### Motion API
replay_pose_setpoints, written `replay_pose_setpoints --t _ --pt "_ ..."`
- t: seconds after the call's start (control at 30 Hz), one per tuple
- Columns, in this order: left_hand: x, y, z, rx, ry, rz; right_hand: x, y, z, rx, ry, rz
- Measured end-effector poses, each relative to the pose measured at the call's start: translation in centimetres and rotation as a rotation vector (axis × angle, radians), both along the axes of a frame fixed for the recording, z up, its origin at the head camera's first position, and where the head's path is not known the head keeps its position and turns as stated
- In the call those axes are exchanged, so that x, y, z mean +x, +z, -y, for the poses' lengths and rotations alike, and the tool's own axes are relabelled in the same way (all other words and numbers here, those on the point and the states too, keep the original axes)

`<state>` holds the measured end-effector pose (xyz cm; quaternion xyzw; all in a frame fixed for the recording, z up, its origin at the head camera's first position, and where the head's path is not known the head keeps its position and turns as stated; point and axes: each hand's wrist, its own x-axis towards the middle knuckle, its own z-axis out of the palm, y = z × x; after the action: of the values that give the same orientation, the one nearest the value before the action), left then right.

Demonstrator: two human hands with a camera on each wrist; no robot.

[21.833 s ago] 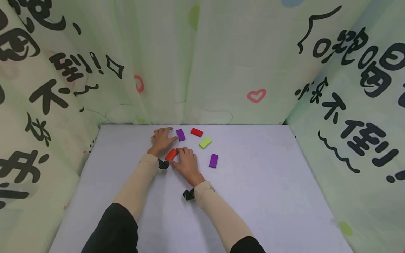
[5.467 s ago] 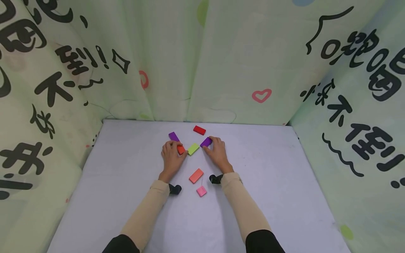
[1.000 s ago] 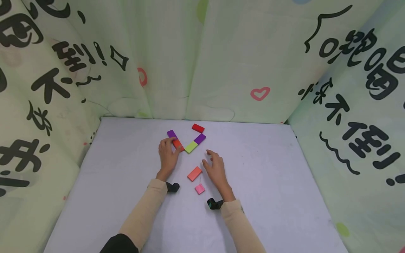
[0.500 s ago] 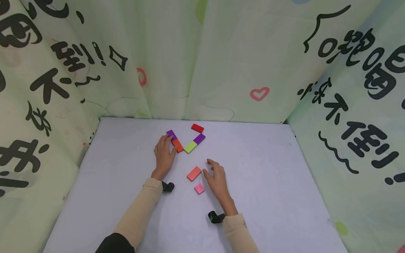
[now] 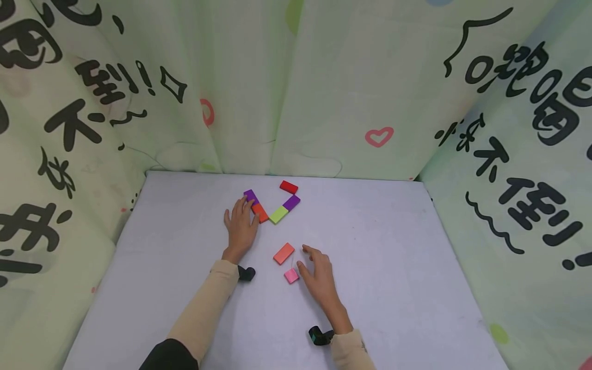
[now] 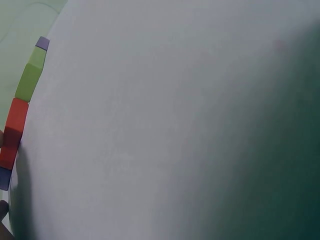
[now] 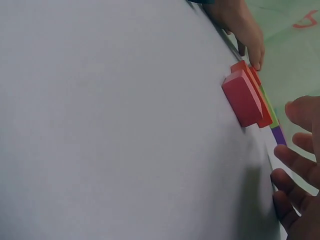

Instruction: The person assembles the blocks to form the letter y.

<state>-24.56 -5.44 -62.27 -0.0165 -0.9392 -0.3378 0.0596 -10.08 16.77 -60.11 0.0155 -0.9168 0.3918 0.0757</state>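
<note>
In the head view my left hand [image 5: 241, 226] lies beside the left arm of a V of blocks. Its fingertips overlap the purple block [image 5: 250, 195] and its thumb is near the orange-red block [image 5: 260, 213]. A lime block [image 5: 279, 215] and a second purple block [image 5: 291, 203] form the other arm. My right hand [image 5: 320, 277], fingers loosely bent and holding nothing, is just right of a small pink block [image 5: 291, 276] and a coral block [image 5: 283, 253]. The right wrist view shows that pink block [image 7: 242, 97] close by, apart from my fingers.
A dark red block [image 5: 289, 187] lies behind the V, close to its right end. The white tabletop [image 5: 393, 288] reaches back to a printed curtain [image 5: 324, 92], which also hangs at both sides. Each wrist carries a small black camera.
Over the longer span, the lime and purple blocks came together into the V's right arm. In the last second, my right hand drew back toward me; the left loosened from the orange-red block and shifted left.
</note>
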Motion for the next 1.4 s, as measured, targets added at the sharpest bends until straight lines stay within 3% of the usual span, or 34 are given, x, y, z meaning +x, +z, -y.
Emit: replay_pose_setpoints --t 0.27,0.5,0.67,1.03,1.4 --pt "-0.1 -0.3 0.0 -0.02 -0.003 -0.018 1.4 -1.0 0.2 0.072 0.036 -0.067" --pt "-0.1 -0.2 0.0 -0.037 -0.007 -0.021 2.2 -1.3 0.4 0.155 0.059 -0.025" --pt "-0.1 0.0 -0.1 -0.04 -0.007 -0.013 2.7 -1.3 0.5 0.195 0.075 -0.042" --pt "0.1 0.0 -0.1 -0.042 -0.003 -0.024 2.8 -1.9 0.2 0.235 0.131 -0.173" --pt "0.0 -0.4 -0.1 -0.034 -0.005 -0.036 2.6 -1.8 0.3 0.209 0.135 -0.14"
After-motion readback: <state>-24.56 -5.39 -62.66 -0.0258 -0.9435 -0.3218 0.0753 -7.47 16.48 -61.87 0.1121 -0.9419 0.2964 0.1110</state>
